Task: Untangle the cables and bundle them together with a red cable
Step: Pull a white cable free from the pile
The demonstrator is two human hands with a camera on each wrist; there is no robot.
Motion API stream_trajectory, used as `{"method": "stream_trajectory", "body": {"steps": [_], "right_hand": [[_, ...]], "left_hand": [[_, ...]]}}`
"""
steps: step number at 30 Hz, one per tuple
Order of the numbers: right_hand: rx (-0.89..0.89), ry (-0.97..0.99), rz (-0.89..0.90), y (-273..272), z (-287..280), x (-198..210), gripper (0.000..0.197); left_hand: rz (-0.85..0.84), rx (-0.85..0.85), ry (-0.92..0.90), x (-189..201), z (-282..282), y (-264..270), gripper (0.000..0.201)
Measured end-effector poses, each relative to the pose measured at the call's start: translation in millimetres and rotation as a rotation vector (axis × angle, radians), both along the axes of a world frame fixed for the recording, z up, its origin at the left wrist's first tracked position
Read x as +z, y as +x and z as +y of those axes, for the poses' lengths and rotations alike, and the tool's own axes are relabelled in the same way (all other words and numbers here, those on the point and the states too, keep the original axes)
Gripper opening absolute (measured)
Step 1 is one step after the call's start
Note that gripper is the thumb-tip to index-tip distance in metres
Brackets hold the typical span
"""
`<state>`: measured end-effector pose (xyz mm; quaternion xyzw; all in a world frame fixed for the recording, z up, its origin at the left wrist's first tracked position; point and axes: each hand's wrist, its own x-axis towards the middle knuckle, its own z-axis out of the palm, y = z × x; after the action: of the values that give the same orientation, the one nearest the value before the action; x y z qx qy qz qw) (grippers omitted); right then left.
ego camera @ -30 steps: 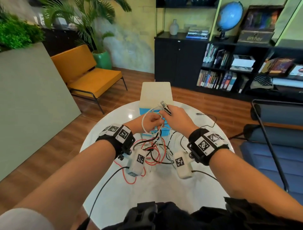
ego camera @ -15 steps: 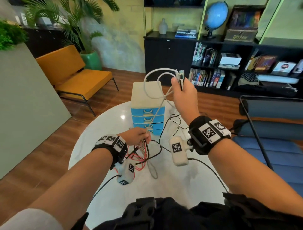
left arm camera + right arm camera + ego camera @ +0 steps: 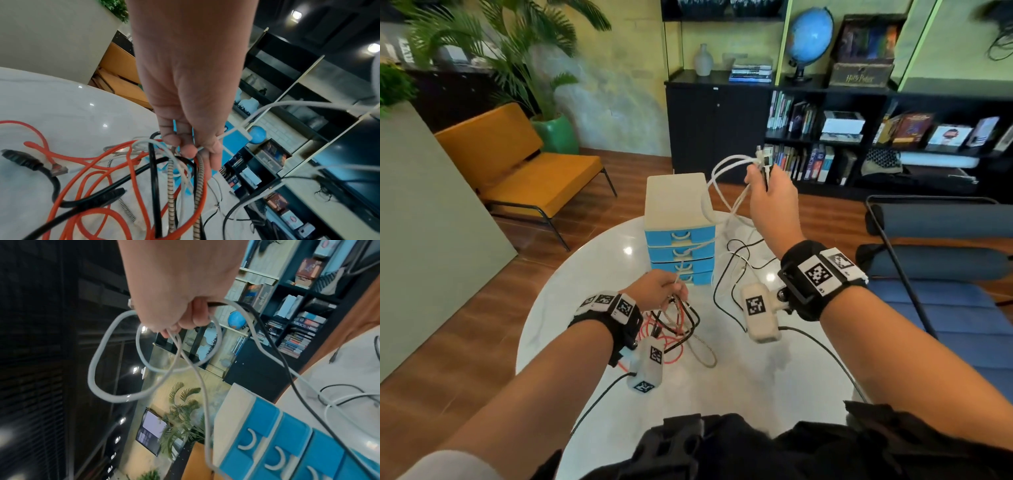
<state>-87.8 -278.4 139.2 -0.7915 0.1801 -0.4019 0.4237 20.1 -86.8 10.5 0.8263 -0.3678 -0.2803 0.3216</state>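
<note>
While the right hand (image 3: 770, 195) is raised above the blue drawer unit (image 3: 678, 236), its fingers are curled round loops of white cable (image 3: 726, 171) and a thin black cable (image 3: 273, 344); the left hand (image 3: 657, 289), low in front of the drawers, pinches the white cable over the tangle with the red cable (image 3: 131, 178). Compared with half a second ago, the right hand is slightly lower

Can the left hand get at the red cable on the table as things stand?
Probably yes. The left hand hangs right over the tangle, and the red cable loops just below its fingertips with nothing covering it. But that hand already pinches the white cable, so it would have to let go or hook a spare finger.
</note>
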Motion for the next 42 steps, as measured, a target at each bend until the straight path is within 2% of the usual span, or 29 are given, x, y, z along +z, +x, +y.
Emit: {"method": "stream_trajectory", "body": {"steps": [5, 9, 11, 13, 18, 22, 25, 27, 31, 34, 36, 38, 42], "right_hand": [[0.139, -0.175, 0.383, 7.5, 12.2, -25.6, 0.023], [0.266, -0.156, 0.592, 18.7, 33.4, -47.5, 0.027], [0.317, -0.112, 0.628, 23.1, 43.7, -50.0, 0.042], [0.353, -0.082, 0.632, 24.5, 50.3, -47.0, 0.046], [0.418, -0.005, 0.663, 21.5, 59.5, -39.7, 0.043], [0.472, 0.062, 0.803, 16.2, 64.9, -31.5, 0.036], [0.503, 0.055, 0.931, 12.9, 62.4, -30.6, 0.036], [0.52, 0.076, 0.986, 9.9, 62.0, -32.8, 0.035], [0.555, 0.099, 0.989, 4.0, 63.8, -34.0, 0.033], [0.536, 0.104, 0.979, 1.5, 65.9, -34.4, 0.027], [0.544, 0.104, 0.978, 0.1, 66.8, -35.2, 0.025], [0.536, 0.094, 0.996, -1.0, 66.4, -35.2, 0.025], [0.494, 0.129, 1.017, -1.3, 61.7, -36.4, 0.026]], "left_hand": [[0.041, 0.13, -0.131, 31.5, -4.6, -0.5, 0.019], [-0.126, 0.084, -0.153, 53.6, -7.8, -1.5, 0.022], [-0.197, 0.039, -0.133, 57.2, -6.9, -2.2, 0.015], [-0.232, 0.02, -0.091, 55.1, -4.5, -2.4, 0.007], [-0.262, 0.019, -0.057, 55.0, -0.9, -11.4, 0.014], [-0.244, -0.03, -0.083, 59.1, -0.5, -22.8, 0.001], [-0.263, -0.05, -0.009, 48.8, 3.5, -22.1, 0.019], [-0.28, -0.055, 0.038, 42.8, 5.4, -21.4, 0.019], [-0.255, -0.087, 0.006, 44.4, 8.4, -26.9, 0.006], [-0.173, -0.036, -0.045, 47.5, 9.6, -30.4, 0.013], [-0.174, -0.07, -0.064, 46.8, 8.6, -30.0, 0.013], [-0.174, -0.096, -0.043, 45.9, 6.8, -27.9, 0.018], [-0.235, -0.107, 0.038, 50.8, 0.7, -28.4, 0.013]]}}
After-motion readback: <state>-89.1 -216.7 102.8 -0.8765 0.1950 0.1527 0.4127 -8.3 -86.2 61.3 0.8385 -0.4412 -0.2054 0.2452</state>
